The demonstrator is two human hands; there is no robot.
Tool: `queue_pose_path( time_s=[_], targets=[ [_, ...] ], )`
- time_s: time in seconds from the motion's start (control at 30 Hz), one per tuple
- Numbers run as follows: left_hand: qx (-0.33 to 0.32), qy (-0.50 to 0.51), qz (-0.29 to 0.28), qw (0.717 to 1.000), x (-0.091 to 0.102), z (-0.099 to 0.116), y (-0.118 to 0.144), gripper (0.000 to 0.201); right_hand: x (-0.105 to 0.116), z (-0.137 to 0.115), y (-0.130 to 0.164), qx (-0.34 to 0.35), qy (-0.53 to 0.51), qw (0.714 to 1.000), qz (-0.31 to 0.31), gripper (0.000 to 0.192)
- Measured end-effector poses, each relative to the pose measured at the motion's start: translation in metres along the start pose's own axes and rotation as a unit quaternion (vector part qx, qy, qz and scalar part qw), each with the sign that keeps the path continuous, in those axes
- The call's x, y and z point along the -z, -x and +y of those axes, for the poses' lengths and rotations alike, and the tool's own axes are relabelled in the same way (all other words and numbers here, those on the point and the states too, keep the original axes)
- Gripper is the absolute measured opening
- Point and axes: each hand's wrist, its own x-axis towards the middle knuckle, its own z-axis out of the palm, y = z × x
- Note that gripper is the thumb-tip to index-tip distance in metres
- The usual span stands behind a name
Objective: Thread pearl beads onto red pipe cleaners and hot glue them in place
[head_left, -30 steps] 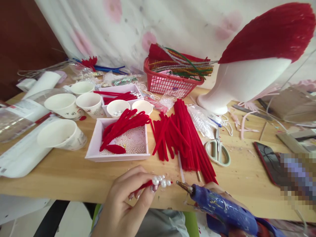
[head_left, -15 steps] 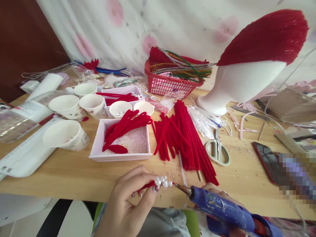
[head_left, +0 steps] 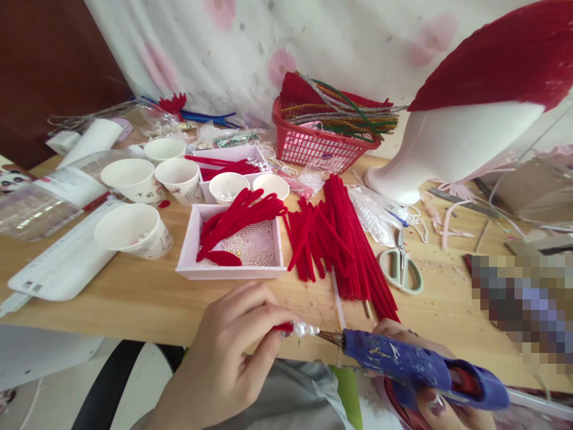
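Between the thumb and fingers of my left hand (head_left: 244, 343) is pinched a red pipe cleaner (head_left: 283, 326), its tip strung with several white pearl beads (head_left: 305, 328). My right hand (head_left: 436, 400) is wrapped round a blue hot glue gun (head_left: 396, 358). The gun's metal nozzle (head_left: 330, 338) points left and meets, or nearly meets, the end bead. Just beyond my hands, a white box (head_left: 233, 273) holds small pearls and looped red pipe cleaners (head_left: 242, 221). Straight red pipe cleaners (head_left: 353, 251) lie in a bundle to its right.
Paper cups (head_left: 134, 230) stand at the left beside a white power strip (head_left: 67, 257). Scissors (head_left: 401, 269) lie right of the bundle. A red basket (head_left: 324, 146) of glittery stems is at the back. A white mannequin head (head_left: 447, 149) with a red covering stands at the back right.
My view has shifted, so the table's things appear a little further right and higher. The beads have turned in my left hand, and the glue gun's nozzle sits closer to the end bead.
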Motion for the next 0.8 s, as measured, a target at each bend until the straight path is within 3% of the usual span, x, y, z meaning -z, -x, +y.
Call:
queue_pose_path(
  time_s=[0.13,0.33,0.5,0.67,0.8],
  targets=[
    [0.006,0.002,0.004,1.0,-0.001,0.0,-0.001,0.025,-0.001,-0.001,0.0,-0.003,-0.008,1.0,-0.017,0.024],
    [0.028,0.023,0.018,0.999,-0.001,-0.002,0.001,0.023,-0.014,-0.004,0.001,-0.008,0.004,0.998,0.069,0.025],
    [0.036,0.024,0.017,0.999,-0.001,-0.003,0.002,0.023,-0.014,-0.004,0.001,-0.016,-0.001,0.999,0.048,0.025],
    [0.04,0.025,0.017,0.999,-0.002,-0.004,0.003,0.023,-0.012,-0.004,0.003,-0.036,-0.022,0.996,0.083,0.024],
    [0.041,0.026,0.017,0.999,-0.001,-0.002,0.003,0.024,-0.011,-0.004,0.002,-0.058,-0.011,0.996,0.061,0.026]
  ],
)
